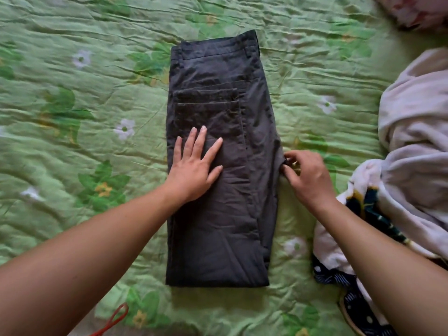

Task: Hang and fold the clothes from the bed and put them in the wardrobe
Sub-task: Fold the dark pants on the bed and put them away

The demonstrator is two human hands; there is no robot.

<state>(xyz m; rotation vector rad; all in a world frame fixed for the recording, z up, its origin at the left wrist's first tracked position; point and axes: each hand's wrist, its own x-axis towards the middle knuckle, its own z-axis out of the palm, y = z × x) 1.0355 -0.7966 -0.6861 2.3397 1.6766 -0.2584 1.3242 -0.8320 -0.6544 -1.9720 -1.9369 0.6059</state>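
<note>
Left hand flat on trousers; right hand pinches edge.

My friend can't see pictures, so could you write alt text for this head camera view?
Dark folded trousers lie on a green floral bedspread; the left hand presses flat on them while the right hand pinches their right edge. Pale clothes are heaped at right.

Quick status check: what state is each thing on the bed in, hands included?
dark trousers: folded, flat on the bedspread
left hand: open, pressing on the trousers
right hand: pinching the trousers' right edge
pale clothes pile: crumpled, unfolded
green bedspread: wrinkled
</note>
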